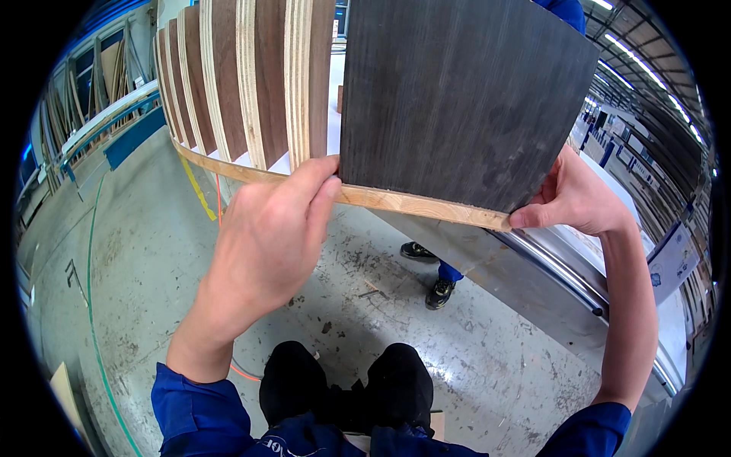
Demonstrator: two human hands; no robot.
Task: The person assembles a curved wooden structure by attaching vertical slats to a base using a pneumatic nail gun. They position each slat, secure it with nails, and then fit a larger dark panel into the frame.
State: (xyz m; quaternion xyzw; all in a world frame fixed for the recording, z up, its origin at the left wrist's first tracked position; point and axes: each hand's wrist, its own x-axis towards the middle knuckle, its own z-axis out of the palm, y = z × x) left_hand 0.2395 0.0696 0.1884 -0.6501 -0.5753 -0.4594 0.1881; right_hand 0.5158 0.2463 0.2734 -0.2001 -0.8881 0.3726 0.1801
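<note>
Holding a dark veneer sheet flat over a plywood panel, left hand pinched its near-left corner, fingertips closed on the edge; right hand gripped the near-right corner, thumb underneath. Thin, matte, fine straight grain, bowed slightly. Could have slid off square, cracked along the grain, or slipped onto the concrete floor under uneven pressure. Beside it, striped brown-and-pale boards. Beyond the panel, another person's shoes.
</note>
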